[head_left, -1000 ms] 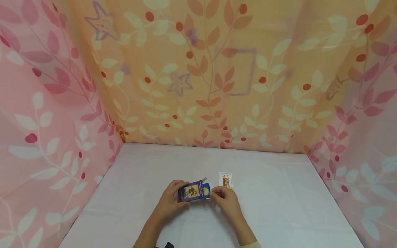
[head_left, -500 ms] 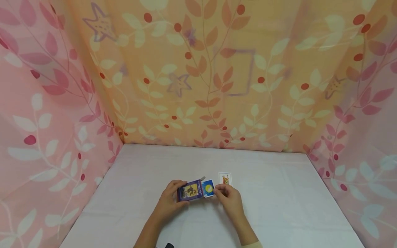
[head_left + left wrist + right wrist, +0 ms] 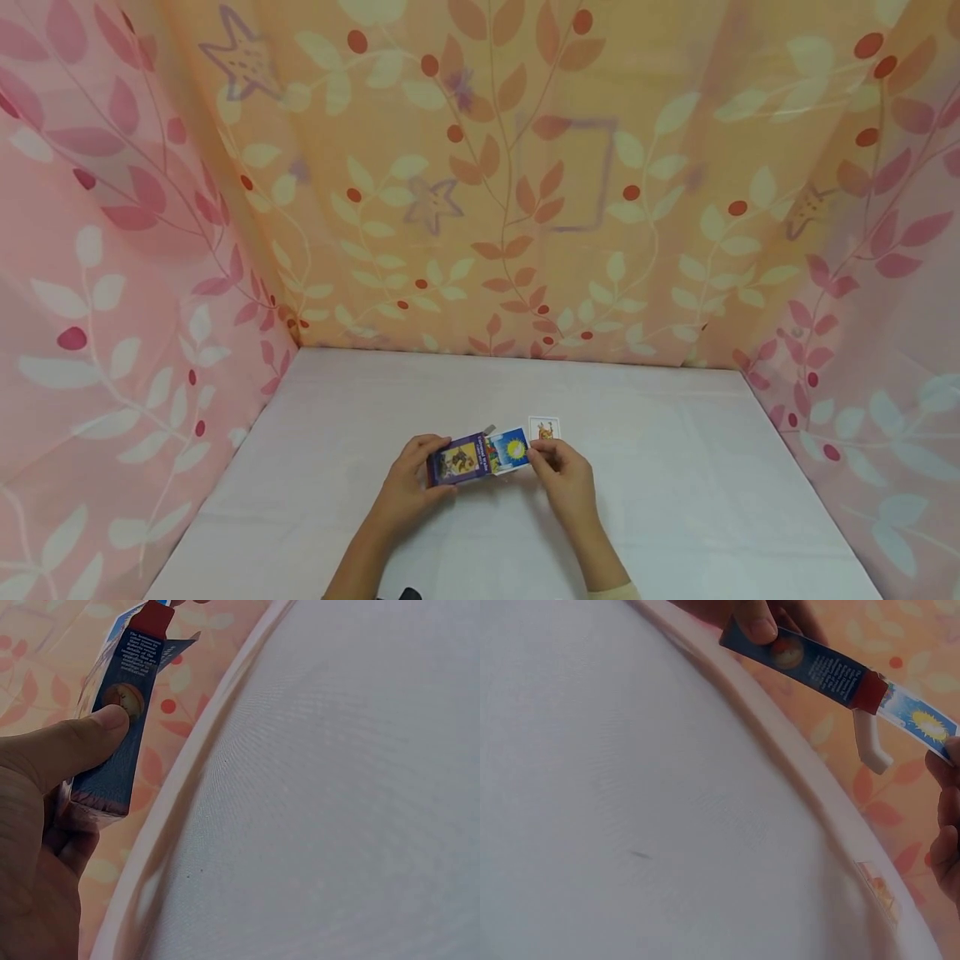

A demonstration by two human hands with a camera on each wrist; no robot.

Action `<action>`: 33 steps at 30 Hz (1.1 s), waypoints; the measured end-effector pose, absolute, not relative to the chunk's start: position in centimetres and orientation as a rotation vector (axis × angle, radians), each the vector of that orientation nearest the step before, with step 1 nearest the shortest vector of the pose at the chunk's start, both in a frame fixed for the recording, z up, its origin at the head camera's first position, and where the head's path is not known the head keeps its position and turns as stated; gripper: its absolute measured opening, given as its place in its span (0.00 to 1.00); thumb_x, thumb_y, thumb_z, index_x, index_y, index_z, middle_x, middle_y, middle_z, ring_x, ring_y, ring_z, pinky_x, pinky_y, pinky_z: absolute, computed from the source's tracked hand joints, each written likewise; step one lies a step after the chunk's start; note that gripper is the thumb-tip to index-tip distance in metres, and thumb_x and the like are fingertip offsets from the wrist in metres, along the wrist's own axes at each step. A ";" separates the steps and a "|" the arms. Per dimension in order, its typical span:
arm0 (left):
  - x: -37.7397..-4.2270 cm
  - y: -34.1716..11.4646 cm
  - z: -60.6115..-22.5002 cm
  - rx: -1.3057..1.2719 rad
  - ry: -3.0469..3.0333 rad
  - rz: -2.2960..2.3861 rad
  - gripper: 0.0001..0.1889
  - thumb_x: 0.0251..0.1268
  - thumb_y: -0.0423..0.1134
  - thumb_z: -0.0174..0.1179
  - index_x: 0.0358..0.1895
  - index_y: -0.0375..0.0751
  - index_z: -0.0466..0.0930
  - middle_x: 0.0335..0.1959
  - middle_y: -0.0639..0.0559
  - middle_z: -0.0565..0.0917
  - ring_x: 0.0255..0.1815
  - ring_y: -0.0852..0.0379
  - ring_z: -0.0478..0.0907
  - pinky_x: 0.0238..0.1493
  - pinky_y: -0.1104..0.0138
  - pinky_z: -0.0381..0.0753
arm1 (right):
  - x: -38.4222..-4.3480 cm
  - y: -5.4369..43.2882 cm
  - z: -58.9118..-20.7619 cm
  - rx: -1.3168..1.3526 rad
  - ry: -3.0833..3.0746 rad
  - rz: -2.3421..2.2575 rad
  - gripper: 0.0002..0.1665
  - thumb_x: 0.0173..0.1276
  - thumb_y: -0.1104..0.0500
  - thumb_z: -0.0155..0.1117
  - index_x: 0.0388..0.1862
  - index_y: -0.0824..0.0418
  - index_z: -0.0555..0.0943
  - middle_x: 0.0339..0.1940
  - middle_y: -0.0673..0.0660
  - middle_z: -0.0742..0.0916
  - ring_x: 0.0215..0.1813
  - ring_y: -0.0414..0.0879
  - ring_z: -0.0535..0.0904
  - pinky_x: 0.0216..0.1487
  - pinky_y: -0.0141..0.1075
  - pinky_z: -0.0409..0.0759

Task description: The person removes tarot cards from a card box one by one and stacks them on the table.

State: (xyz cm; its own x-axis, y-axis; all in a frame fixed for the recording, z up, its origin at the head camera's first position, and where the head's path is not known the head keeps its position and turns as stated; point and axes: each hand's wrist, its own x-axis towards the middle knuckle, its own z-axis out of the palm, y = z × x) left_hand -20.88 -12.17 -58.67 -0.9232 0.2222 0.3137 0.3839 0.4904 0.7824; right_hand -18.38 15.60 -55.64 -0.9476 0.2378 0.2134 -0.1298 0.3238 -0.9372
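Observation:
My left hand (image 3: pixel 408 483) grips a purple-blue card box (image 3: pixel 459 461) along its long edges, the thumb pressed on its printed narrow side in the left wrist view. The box's right end is open, with a flap (image 3: pixel 868 739) sticking out. A card with a yellow sun on blue (image 3: pixel 512 451) juts more than halfway out of that end. My right hand (image 3: pixel 566 479) pinches the card's outer end between thumb and fingers. Just behind the right hand, a white-bordered card (image 3: pixel 544 427) lies on the table, partly hidden by the fingers.
A white-covered table (image 3: pixel 360 400) spreads around both hands. Patterned curtains hang at the back (image 3: pixel 480 275) and on both sides. A small black object (image 3: pixel 409 594) shows at the bottom edge of the head view, near the left forearm.
The sun card has slid farther out of the box to the right, drawn by my right hand. The left hand and the box have hardly moved.

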 end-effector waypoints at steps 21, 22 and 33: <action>-20.6 -12.1 -58.6 -0.480 -2.568 -1.464 0.42 0.41 0.36 0.84 0.67 0.58 0.79 0.62 0.63 0.76 0.69 0.52 0.73 0.75 0.47 0.68 | -18.6 17.2 -54.7 -0.162 -2.206 1.524 0.05 0.70 0.57 0.71 0.44 0.52 0.87 0.36 0.47 0.89 0.35 0.44 0.80 0.33 0.27 0.80; -20.6 -12.1 -58.6 -0.477 -2.567 -1.469 0.42 0.41 0.36 0.84 0.67 0.58 0.79 0.62 0.62 0.76 0.69 0.52 0.73 0.75 0.47 0.68 | -18.7 17.2 -54.6 -0.156 -2.206 1.524 0.05 0.71 0.57 0.71 0.44 0.53 0.87 0.36 0.47 0.89 0.35 0.44 0.80 0.33 0.27 0.81; -20.7 -12.4 -58.4 -0.481 -2.573 -1.431 0.42 0.42 0.39 0.84 0.67 0.58 0.78 0.62 0.60 0.76 0.68 0.51 0.74 0.73 0.46 0.70 | -19.6 17.9 -53.5 -0.100 -2.209 1.466 0.05 0.70 0.58 0.71 0.43 0.54 0.87 0.34 0.48 0.89 0.34 0.42 0.79 0.33 0.26 0.77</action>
